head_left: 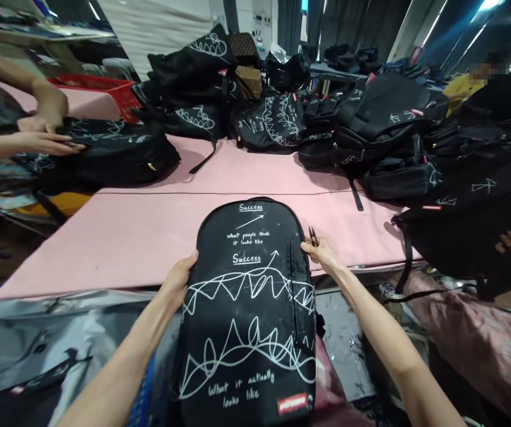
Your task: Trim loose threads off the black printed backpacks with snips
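A black backpack (246,308) with white scribbled lines, handwritten words and a small red label faces me, its top against the pink table's edge. On its left side, my left hand (184,270) is closed on the upper edge. My right hand (320,252) pinches the upper right edge, near a vertical zip. Small dark thread snips (313,236) stick up from that same hand, their handles hidden in the fingers. The backpack's rear face is turned away from view.
The pink table (148,231) spans the middle. Black backpacks (273,124) are piled along its far side and right. At left, another person's hands (48,133) rest on a backpack (121,151). A red basket (104,89) stands behind. Another person holds a backpack (473,219) at right.
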Demonstrator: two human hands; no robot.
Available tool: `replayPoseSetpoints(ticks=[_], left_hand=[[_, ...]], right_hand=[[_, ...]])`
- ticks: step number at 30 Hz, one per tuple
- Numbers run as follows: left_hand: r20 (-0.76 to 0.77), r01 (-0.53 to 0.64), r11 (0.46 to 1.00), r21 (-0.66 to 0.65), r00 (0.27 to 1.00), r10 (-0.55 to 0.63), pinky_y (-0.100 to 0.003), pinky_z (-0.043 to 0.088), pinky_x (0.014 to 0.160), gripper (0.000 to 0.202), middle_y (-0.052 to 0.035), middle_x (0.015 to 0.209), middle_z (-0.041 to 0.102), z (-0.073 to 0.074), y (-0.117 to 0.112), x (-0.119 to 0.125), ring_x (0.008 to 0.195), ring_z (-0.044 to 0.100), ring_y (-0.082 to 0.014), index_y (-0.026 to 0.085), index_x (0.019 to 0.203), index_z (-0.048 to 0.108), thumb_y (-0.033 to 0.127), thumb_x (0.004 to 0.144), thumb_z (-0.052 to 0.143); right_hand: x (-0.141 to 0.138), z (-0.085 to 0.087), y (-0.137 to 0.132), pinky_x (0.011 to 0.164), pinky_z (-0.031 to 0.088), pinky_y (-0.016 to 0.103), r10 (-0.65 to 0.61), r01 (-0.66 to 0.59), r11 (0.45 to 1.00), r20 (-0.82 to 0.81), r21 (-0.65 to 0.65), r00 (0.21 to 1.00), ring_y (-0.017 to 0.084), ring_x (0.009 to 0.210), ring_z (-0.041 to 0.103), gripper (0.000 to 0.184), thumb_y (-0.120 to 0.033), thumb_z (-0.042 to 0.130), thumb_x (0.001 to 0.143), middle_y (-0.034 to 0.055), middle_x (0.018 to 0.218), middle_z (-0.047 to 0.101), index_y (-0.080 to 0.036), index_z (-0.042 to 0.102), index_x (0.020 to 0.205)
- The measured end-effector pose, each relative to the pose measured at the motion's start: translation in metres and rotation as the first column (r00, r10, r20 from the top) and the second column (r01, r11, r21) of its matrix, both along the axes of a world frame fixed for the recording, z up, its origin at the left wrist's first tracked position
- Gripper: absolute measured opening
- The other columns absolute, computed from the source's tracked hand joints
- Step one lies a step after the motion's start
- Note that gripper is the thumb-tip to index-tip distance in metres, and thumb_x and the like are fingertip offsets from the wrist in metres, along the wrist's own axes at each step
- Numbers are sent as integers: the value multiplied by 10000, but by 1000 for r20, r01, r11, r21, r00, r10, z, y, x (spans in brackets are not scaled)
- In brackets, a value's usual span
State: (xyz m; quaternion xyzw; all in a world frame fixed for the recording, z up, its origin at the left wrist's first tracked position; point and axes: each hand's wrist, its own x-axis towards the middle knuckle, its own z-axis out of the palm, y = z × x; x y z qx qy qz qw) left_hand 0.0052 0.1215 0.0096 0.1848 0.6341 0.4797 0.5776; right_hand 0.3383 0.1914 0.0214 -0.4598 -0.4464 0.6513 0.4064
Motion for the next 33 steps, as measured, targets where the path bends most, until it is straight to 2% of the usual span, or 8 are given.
replayPoseSetpoints(ticks=[4, 10, 14, 18, 20, 23, 30, 33], left_hand=[[-17, -102, 993, 54, 995, 103, -307, 550, 635, 209, -57, 701, 696, 11, 1, 6, 700, 652, -204, 185, 767, 626, 392, 738, 610], [-32, -18, 895, 446, 999, 36, -231, 517, 753, 435, 28, 971, 680, 45, -15, -5, 898, 616, -150, 226, 949, 618, 154, 533, 725], [-274, 136, 877, 461, 962, -6, -336, 510, 780, 215, -12, 744, 654, 50, -48, -19, 834, 623, -213, 200, 666, 629, 144, 475, 710], [-648, 510, 810, 288, 727, -227, -429, 435, 908, 198, -60, 630, 618, 34, -89, -22, 928, 596, -274, 221, 376, 526, 268, 566, 556], [-747, 601, 776, 192, 602, -282, -436, 398, 956, 225, -48, 612, 622, 24, -103, -20, 986, 582, -267, 236, 356, 516, 252, 576, 472], [-821, 667, 730, 150, 496, -284, -395, 406, 952, 235, -28, 597, 614, 15, -110, -20, 1030, 576, -235, 236, 372, 498, 200, 577, 389], [-929, 656, 754, 32, 298, -220, -291, 448, 815, 331, -45, 821, 669, 42, -51, -11, 836, 616, -165, 154, 742, 629, 140, 683, 304], [-928, 727, 687, -13, 247, -279, -242, 421, 847, 415, -48, 1011, 657, 44, -11, 20, 933, 595, -135, 119, 1060, 577, 183, 809, 252]], right_hand=[[0, 10, 1, 356, 110, 190, -56, 58, 997, -38, 46, 998, 15, 350, 171, 352, -409, 737, 549, -125, 433, 279, -164, 522, 685], [-2, 48, -5, 421, 209, 196, -40, 24, 972, 61, 233, 997, 41, 449, 300, 425, -318, 746, 573, -65, 564, 453, -136, 641, 942], [17, 56, -42, 562, 368, 223, 146, -190, 907, 142, 377, 979, 106, 648, 471, 157, -248, 715, 611, 0, 773, 553, -166, 670, 737], [37, 33, -94, 589, 382, 218, 548, -689, 673, 444, 270, 709, 114, 666, 508, 130, -121, 574, 714, 17, 759, 541, -175, 685, 676], [39, 16, -112, 582, 372, 209, 542, -775, 591, 601, 224, 587, 108, 643, 512, 233, -58, 491, 725, 18, 732, 539, -176, 688, 682], [35, -2, -123, 594, 372, 207, 456, -782, 575, 699, 242, 551, 108, 649, 525, 284, -24, 447, 714, 22, 751, 541, -176, 687, 702], [28, -18, -121, 580, 379, 207, 419, -767, 580, 707, 275, 570, 110, 632, 527, 248, -43, 461, 708, 18, 729, 540, -175, 665, 660], [29, -14, -128, 568, 376, 202, 387, -774, 574, 744, 268, 545, 103, 626, 523, 283, -19, 444, 690, 15, 747, 551, -184, 673, 686]])
